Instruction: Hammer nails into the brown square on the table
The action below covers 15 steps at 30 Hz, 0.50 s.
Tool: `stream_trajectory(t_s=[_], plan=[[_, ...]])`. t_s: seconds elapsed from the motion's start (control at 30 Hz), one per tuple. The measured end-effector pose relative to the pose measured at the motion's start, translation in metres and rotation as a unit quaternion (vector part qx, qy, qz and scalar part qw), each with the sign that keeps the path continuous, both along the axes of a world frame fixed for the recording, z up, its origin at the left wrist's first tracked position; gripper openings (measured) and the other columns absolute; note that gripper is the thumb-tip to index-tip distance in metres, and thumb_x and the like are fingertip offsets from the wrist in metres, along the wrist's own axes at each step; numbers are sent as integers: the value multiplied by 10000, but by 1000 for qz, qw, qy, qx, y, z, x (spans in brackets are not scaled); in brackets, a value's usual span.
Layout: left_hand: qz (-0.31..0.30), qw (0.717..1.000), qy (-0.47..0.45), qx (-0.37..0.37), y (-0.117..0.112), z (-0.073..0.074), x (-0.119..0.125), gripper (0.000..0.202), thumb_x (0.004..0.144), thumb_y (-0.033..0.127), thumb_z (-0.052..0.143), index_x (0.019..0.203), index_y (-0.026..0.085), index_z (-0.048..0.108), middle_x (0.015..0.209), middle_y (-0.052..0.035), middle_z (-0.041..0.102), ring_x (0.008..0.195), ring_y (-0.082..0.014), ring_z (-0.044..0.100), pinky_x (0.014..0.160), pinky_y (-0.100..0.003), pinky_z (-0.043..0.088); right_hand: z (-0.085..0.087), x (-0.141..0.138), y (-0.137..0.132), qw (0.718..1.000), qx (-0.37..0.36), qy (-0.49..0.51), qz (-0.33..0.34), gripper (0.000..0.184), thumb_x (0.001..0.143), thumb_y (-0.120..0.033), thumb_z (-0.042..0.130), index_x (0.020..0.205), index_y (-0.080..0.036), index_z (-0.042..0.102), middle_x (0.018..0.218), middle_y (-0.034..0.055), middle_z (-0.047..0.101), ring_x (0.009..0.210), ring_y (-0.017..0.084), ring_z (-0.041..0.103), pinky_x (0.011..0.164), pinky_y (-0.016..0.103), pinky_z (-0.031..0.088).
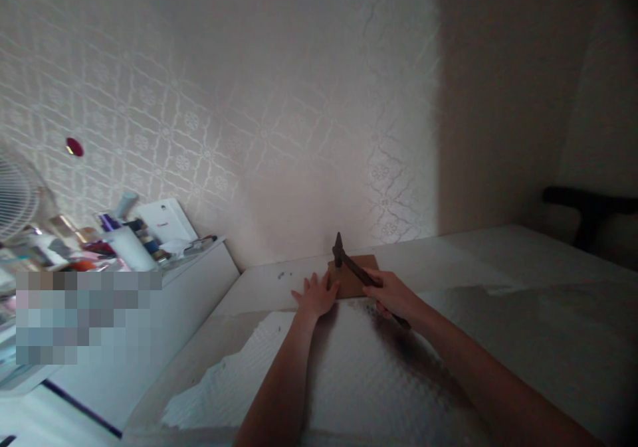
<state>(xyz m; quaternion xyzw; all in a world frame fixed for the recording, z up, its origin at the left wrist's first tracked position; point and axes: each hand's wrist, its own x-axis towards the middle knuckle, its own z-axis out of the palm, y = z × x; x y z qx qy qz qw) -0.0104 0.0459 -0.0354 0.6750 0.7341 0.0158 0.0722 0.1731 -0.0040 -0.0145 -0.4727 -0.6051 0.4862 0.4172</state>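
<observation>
In the head view my right hand (386, 291) is wrapped round the handle of a hammer (356, 269). Its dark metal head is over a flat brown board (353, 289), with the pointed end up; I cannot tell whether it touches the board. My left hand (318, 295) rests at the board's left edge, fingers spread and one lying along that edge. No held thing shows in it. The board lies on a white surface (423, 254), near the wall. A few small dark bits (283, 275), too small to name, lie left of my left hand.
Textured white sheeting (349, 367) covers the surface under my forearms. On the left, a white cabinet (189, 307) carries crowded bottles, a white box (167, 220) and a fan (17, 191). Patterned wallpaper (299, 135) rises behind. A dark T-shaped object (583, 204) stands at right.
</observation>
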Motion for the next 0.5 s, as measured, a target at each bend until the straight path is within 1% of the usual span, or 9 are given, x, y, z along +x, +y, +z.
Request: stream_trajectory(t_s=[0.13,0.23,0.3,0.5], plan=[[0,1000,6,1,2,-2,-1,671,869,646,143,1460,336,221,1547,-69,152,1401,-348,121,1028,-700,103,-3,1,3,1000,-5,26,0,549,766,-104,462,1309,-173,511,442,-88,416,321,75,388,305,170,302],[3,1000,10,5,3,-3,-1,665,868,647,144,1455,347,231,1546,-58,157,1400,-348,124,1030,-695,115,-4,1,3,1000,-14,23,6,540,766,-106,472,1300,-176,520,442,-90,409,321,76,394,304,168,300],[4,1000,10,4,2,-3,0,665,868,646,143,1454,344,236,1545,-61,162,1400,-346,127,1031,-695,115,-3,0,3,999,-22,24,6,536,767,-100,469,1296,-172,521,448,-92,400,317,74,392,299,168,293],[-2,1000,7,7,0,-2,0,662,871,641,141,1455,343,230,1543,-75,171,1401,-345,127,1021,-706,108,3,-2,-1,996,-56,68,0,530,774,-69,458,1293,-159,516,509,-91,402,318,46,358,293,154,271]])
